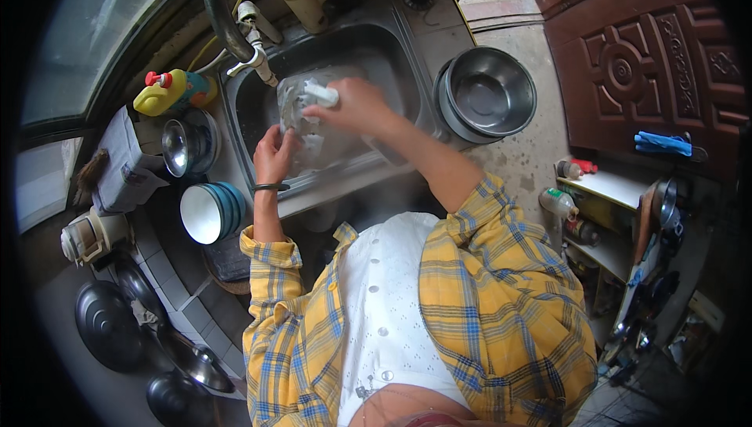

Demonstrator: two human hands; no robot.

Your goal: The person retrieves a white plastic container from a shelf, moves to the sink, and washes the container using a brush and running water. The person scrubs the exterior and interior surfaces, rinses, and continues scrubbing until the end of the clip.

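Note:
Over the stainless steel sink (385,54), my left hand (271,154) grips the near left edge of a greyish translucent item (338,148), blurred, which looks like a lid or sheet. White patches that look like suds lie on its surface. In my right hand (358,105) is a small white cloth or sponge (320,93), pressed against the item's upper part. Just above and left of the item ends the spout of a white tap (258,62). Whether water runs from it cannot be made out.
Nested metal basins (487,92) stand right of the sink. On the left are a yellow detergent bottle (173,92), metal bowls (182,145) and stacked blue-rimmed bowls (211,213). Black pan lids (108,324) lie lower left. A carved wooden door (640,68) and a shelf (611,186) stand right.

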